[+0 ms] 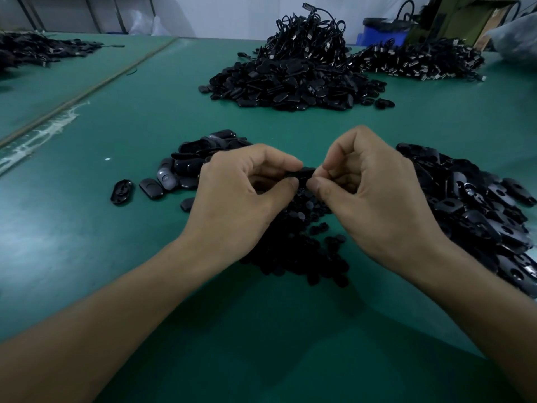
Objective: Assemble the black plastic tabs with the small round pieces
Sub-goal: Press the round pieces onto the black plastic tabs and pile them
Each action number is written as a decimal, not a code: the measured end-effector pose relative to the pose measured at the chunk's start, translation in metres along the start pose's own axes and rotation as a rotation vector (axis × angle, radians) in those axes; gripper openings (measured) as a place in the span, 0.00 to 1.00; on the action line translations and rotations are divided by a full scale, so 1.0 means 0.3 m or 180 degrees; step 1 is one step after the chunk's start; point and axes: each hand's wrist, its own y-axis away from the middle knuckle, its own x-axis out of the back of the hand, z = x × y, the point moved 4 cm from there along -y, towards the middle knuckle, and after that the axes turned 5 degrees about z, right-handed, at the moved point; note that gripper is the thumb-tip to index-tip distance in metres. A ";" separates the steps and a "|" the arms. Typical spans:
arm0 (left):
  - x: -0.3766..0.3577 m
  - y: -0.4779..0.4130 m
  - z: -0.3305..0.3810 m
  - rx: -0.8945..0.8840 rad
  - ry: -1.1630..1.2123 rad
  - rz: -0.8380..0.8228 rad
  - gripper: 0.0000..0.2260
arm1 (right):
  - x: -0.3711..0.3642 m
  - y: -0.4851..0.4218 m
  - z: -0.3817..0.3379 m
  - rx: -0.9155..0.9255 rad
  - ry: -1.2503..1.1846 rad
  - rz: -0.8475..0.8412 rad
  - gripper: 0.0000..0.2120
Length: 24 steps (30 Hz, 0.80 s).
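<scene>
One view only, worn on the person's head, facing forward and tilted down over the green table (pixel 87 242). It sits close: both forearms enter from the lower corners, and the left hand (pixel 241 193) and right hand (pixel 374 196) meet just above the frame's middle, where the black tab (pixel 300 173) they pinch lies nearly on the lens axis. The wide angle reaches far — distant heaps of black parts (pixel 290 82) and a strip of wall (pixel 218 13) line the top edge.
</scene>
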 end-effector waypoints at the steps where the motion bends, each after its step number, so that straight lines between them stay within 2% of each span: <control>1: -0.001 0.001 0.000 -0.0008 -0.0005 -0.0007 0.07 | 0.000 0.000 -0.001 0.0007 -0.0005 -0.0012 0.14; 10: -0.009 0.012 0.010 -0.0174 -0.0272 -0.0157 0.10 | -0.005 0.007 -0.008 -0.0009 0.0154 0.0037 0.15; 19: -0.007 0.026 0.046 -0.0829 -0.1002 -0.0075 0.12 | -0.007 0.006 -0.002 -0.0162 0.0191 0.0178 0.16; 24: 0.001 0.017 0.028 -0.0593 -0.0905 -0.0035 0.08 | -0.021 0.015 -0.010 -0.0007 0.0208 0.0051 0.15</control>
